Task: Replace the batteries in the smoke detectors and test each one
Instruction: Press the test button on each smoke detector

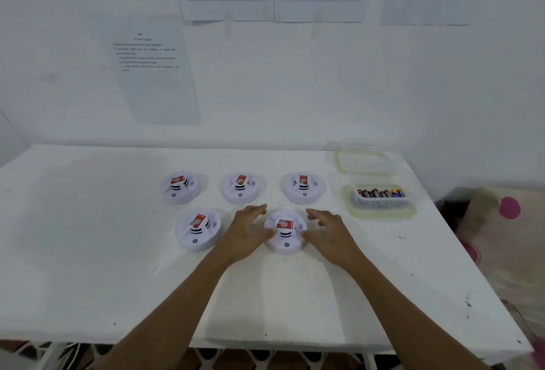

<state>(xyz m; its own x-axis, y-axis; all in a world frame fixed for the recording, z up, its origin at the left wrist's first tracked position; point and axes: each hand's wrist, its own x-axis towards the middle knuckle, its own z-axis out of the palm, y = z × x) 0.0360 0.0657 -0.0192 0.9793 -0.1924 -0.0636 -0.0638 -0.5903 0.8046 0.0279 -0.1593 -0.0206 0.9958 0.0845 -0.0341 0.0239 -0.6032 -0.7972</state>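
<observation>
The smoke detector (285, 237) nearest me was smooth white plastic with a red printed label; the table (88, 251) looked matt, scuffed white; the tub (380, 201) at its right edge was clear plastic.

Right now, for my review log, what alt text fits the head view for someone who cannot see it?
A person's left hand and right hand, fingers open, flank the front-right smoke detector on a white table. Beside and behind it sit four more detectors, and an open tub of batteries stands to the right.
</observation>
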